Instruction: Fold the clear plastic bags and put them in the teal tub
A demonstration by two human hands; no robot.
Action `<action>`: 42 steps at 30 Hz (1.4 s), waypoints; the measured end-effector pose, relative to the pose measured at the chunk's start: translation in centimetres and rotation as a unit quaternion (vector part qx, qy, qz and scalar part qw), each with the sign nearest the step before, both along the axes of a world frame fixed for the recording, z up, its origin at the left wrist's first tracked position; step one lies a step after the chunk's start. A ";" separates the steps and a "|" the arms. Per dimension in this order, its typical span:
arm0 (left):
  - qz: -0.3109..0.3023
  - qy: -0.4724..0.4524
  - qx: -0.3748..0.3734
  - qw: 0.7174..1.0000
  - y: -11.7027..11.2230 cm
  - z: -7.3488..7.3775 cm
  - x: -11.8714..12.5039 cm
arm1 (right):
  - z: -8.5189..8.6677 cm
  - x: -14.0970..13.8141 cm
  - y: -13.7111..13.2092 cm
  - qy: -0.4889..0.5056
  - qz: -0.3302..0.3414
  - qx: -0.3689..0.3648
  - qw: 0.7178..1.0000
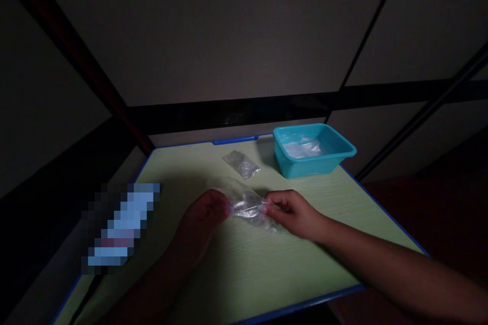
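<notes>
1 clear plastic bag [249, 208] is held between the 2 hands, over the table [285, 269]. It is pinched at its 9 o'clock side by the grip of the left hand [208, 210] and at its 3 o'clock side by that of the right hand [292, 210]. In the dim light, it cannot be told whether the table is touched by the bag. A flat clear packet [242, 163] is laid at 12 o'clock from it; a turquoise basin [312, 167], with clear plastic [305, 149] inside, is placed at 2 o'clock. A pixelated pale-blue object [124, 223] is seen at 9 o'clock.
</notes>
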State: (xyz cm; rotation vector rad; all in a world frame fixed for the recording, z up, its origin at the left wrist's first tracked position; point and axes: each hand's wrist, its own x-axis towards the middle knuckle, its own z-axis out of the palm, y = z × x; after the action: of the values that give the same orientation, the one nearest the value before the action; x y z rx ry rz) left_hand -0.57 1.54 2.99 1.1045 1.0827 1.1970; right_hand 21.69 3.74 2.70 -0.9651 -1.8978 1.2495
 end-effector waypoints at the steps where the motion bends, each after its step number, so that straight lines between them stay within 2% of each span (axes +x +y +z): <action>1: 0.002 -0.012 -0.003 1.000 0.0 0.0 -0.1 | -0.1 0.0 0.2 0.030 -0.004 -0.034 0.999; 3: 0.009 -0.034 -0.015 0.999 0.1 -0.1 -0.1 | -0.2 -0.1 0.6 0.077 -0.002 -0.084 0.994; 6: 0.026 -0.054 -0.030 0.998 0.2 0.2 -0.1 | -0.2 -0.1 1.0 0.114 -0.010 -0.122 0.986; 13: 0.041 -0.045 -0.064 0.996 0.5 1.0 -0.4 | -0.8 0.2 2.1 0.152 -0.147 -0.137 0.968; 19: 0.079 -0.012 -0.088 0.993 1.3 1.1 -1.5 | -0.9 0.2 2.4 0.161 -0.113 -0.229 0.953; 22: 0.097 0.064 -0.071 0.991 1.5 1.6 -2.2 | -0.6 0.0 2.1 0.150 -0.104 -0.274 0.944; 24: 0.092 0.154 -0.051 0.982 1.5 2.0 -2.4 | -0.4 -0.1 2.0 0.135 -0.104 -0.263 0.950; 26: 0.050 0.223 -0.036 0.973 1.3 2.3 -2.4 | -0.4 0.0 2.0 0.123 -0.102 -0.233 0.959; 28: -0.019 0.260 -0.033 0.965 1.1 2.2 -2.3 | -0.6 0.0 2.2 0.114 -0.095 -0.206 0.967; 30: -0.074 0.297 -0.031 0.952 1.0 1.8 -2.1 | -0.9 0.1 2.4 0.105 -0.078 -0.186 0.974; 31: -0.082 0.324 -0.015 0.942 1.0 1.5 -2.0 | -1.0 0.1 2.5 0.100 -0.068 -0.178 0.977; 33: -0.048 0.401 0.060 0.913 1.0 0.8 -1.9 | -1.2 0.1 2.5 0.100 -0.046 -0.174 0.979; 36: 0.013 0.513 0.223 0.829 0.9 -0.3 -1.8 | -1.1 -0.1 2.3 0.118 -0.018 -0.182 0.976; 38: -0.003 0.541 0.294 0.788 0.7 -0.6 -1.5 | -0.9 -0.2 2.1 0.119 0.011 -0.185 0.975; 40: -0.045 0.539 0.326 0.776 0.5 -0.7 -1.2 | -0.8 -0.2 1.9 0.110 0.040 -0.188 0.975; 42: -0.088 0.526 0.321 0.783 0.3 -0.6 -0.8 | -0.7 -0.1 1.9 0.104 0.057 -0.188 0.975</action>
State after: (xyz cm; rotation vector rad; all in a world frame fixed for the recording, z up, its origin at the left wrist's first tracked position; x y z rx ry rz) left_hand -1.33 1.81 2.36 2.5371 1.3353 0.7410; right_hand 21.55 5.64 1.98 -0.8766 -1.6041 1.7498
